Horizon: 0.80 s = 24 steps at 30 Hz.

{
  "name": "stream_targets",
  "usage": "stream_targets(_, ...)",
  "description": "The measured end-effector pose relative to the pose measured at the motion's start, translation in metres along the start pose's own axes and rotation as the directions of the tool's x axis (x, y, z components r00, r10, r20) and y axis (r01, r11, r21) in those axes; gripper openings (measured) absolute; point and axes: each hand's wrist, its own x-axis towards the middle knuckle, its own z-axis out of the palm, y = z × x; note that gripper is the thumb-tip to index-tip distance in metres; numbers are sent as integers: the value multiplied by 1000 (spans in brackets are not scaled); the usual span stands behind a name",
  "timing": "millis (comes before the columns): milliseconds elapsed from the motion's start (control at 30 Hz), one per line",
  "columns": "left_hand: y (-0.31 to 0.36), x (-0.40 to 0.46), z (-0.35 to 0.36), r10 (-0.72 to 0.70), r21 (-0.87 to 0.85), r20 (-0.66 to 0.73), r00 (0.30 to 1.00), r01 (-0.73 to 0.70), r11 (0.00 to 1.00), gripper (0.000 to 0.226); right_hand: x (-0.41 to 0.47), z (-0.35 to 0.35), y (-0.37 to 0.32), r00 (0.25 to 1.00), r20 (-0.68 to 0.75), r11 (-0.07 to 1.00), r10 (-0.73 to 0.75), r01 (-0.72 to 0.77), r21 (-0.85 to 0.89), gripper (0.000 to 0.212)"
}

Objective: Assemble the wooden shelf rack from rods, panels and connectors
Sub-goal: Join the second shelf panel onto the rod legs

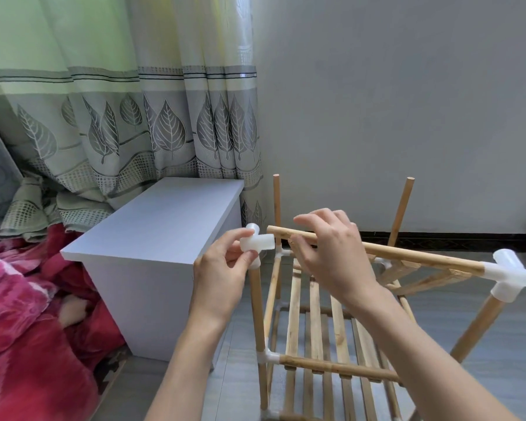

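The partly built wooden rack stands on the floor with slatted shelves and upright rods. My left hand pinches a white plastic connector that sits on top of the near left upright rod. My right hand grips a horizontal wooden rod near its free left end, which lies just right of the connector's side socket. The rod's far end is plugged into another white connector on the near right upright. Two bare uprights rise at the back.
A white cabinet stands just left of the rack. A red blanket lies at the lower left. Patterned curtains hang behind, and a grey wall stands to the right. Grey floor surrounds the rack.
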Motion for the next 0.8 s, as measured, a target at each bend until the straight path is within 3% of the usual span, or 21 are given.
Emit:
stream_targets(100, -3, 1, 1, 31, 88, 4, 1000, -31, 996, 45, 13, 3, 3, 966, 252, 981, 53, -3, -196, 35)
stream_targets(300, -4, 0, 6, 15, 105, -3, 1000, -15, 994, 35, 23, 10, 8, 901, 419, 965, 111, 4, -264, 31)
stream_targets(500, -7, -4, 11, 40, 113, -57, 998, -34, 993, 20, 23, -8, 10, 909, 393, 982, 140, -76, -174, 28)
stream_targets(800, -5, -5, 12, -2, 108, -96, 995, 13, 994, 19, 5, -24, 4, 935, 351, 994, 42, -5, -107, 30)
